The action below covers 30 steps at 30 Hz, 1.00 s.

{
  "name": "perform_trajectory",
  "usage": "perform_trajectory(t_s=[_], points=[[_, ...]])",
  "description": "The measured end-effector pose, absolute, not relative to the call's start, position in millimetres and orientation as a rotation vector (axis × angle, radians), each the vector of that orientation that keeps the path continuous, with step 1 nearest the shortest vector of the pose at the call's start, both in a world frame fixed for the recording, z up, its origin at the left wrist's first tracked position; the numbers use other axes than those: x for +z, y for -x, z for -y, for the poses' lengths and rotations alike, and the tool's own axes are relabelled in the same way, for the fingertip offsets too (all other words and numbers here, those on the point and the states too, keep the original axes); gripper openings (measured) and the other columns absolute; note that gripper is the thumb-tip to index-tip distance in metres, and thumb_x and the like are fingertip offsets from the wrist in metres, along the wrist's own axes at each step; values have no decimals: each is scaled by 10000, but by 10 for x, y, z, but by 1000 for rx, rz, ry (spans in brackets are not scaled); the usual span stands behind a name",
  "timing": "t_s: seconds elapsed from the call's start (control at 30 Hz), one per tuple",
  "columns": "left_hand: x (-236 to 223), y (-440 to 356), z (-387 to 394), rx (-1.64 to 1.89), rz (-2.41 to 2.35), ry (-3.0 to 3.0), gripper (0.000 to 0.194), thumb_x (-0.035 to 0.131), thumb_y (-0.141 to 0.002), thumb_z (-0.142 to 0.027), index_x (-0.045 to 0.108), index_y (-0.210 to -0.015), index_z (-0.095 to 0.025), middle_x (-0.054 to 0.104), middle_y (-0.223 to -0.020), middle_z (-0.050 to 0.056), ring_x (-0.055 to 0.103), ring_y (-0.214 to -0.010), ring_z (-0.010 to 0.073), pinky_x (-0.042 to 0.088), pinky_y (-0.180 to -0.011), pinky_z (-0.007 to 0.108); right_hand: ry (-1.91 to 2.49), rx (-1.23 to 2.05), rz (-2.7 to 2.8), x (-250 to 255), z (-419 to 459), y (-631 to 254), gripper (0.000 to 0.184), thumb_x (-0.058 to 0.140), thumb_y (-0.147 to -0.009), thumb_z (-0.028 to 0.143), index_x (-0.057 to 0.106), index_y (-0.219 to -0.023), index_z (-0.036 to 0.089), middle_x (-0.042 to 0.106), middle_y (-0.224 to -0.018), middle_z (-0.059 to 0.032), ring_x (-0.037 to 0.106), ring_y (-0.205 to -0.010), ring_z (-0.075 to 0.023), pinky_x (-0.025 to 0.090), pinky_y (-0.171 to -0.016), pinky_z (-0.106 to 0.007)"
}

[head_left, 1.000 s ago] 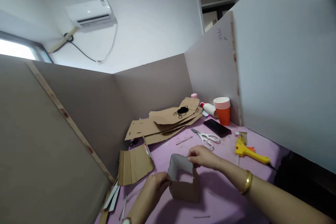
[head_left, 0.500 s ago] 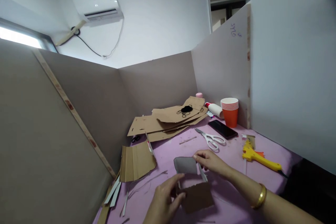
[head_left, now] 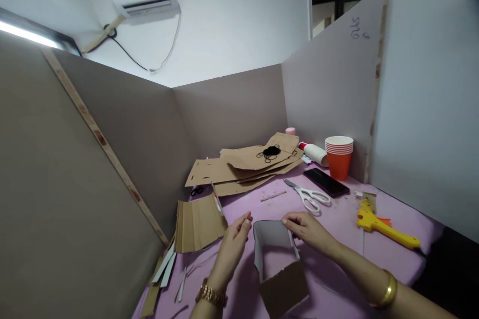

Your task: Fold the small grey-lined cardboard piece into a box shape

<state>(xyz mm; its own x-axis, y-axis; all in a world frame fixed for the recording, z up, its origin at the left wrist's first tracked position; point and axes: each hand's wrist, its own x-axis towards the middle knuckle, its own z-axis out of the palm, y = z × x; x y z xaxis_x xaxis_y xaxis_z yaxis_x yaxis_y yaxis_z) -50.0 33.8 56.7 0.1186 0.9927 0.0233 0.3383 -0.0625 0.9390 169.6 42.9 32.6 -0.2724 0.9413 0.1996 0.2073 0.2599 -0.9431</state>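
L hand [head_left: 235,239] now off open brown cardboard box [head_left: 285,290] – fingers bunched, can't tell if empty; R hand [head_left: 310,232] alone steadies it, pinching far-R corner.

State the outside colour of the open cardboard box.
The open cardboard box is brown outside; the head view shows this best.

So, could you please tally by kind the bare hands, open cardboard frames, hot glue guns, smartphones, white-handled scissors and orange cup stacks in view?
Bare hands: 2 (left hand, right hand)
Open cardboard frame: 1
Hot glue gun: 1
Smartphone: 1
White-handled scissors: 1 pair
Orange cup stack: 1
Total: 7
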Motion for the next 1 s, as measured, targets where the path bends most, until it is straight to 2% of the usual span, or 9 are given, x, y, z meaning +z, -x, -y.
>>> perform_trajectory(t_s=[0.13,0.27,0.4,0.5,0.67,0.8,0.87,0.93,1.0], points=[[583,461,-328,874,-1279,-1672,534,433,-864,-495,575,-1228,-133,625,-1250,130,608,-1048,222,478,-876,345,1049,1054,1683,289,-439,-1701,355,457,-840,465,519,-624,191,385,-551,65,387,-507,-110,298,-504,-229],[573,400,-330,772,-1348,-1840,384,389,-878,-324,666,-1067,-138,735,-980,49,643,-876,189,486,-774,287,1030,1046,1719,261,-440,-1709,367,474,-842,475,533,-621,189,401,-543,64,390,-507,-111,294,-505,-227],[702,318,-451,606,-1608,-2028,205,496,-783,-147,701,-785,-134,709,-740,40,625,-750,183,461,-739,310,1026,1027,1752,275,-440,-1707,364,471,-849,465,521,-612,193,422,-536,62,419,-509,-116,307,-510,-223],[811,257,-524,460,-1780,-2144,108,589,-790,-156,656,-705,-143,666,-694,12,618,-739,171,464,-770,356,1027,1013,1773,291,-436,-1705,340,462,-854,429,502,-609,197,423,-526,62,430,-500,-118,309,-498,-217],[861,142,-496,334,-1929,-2222,172,561,-876,-259,638,-769,-148,676,-805,14,631,-842,170,465,-834,385,1024,958,1810,313,-418,-1712,296,473,-850,349,511,-603,190,440,-525,60,443,-515,-115,307,-515,-213],[855,82,-484,352,-1941,-2185,164,512,-874,-182,666,-854,-131,699,-900,92,626,-952,214,426,-889,400,1034,928,1826,311,-414,-1723,295,481,-850,329,526,-595,186,469,-512,56,458,-510,-115,306,-513,-211],[866,110,-479,390,-1855,-2155,214,501,-845,-161,673,-966,-123,701,-996,141,612,-1022,243,404,-921,393,1042,912,1819,302,-416,-1735,293,482,-850,326,545,-603,182,470,-514,57,455,-507,-114,305,-515,-212],[874,194,-434,427,-1713,-2109,363,488,-852,-255,594,-1173,-125,674,-1124,159,597,-1081,254,412,-932,374,1043,898,1807,291,-417,-1746,289,485,-848,328,567,-616,177,472,-528,55,457,-522,-116,309,-527,-215],[849,325,-335,451,-1555,-2055,592,416,-876,-457,400,-1367,-127,594,-1278,163,558,-1163,243,427,-952,362,1038,894,1790,282,-411,-1751,287,486,-847,333,581,-627,175,470,-541,52,459,-538,-120,313,-535,-216]])
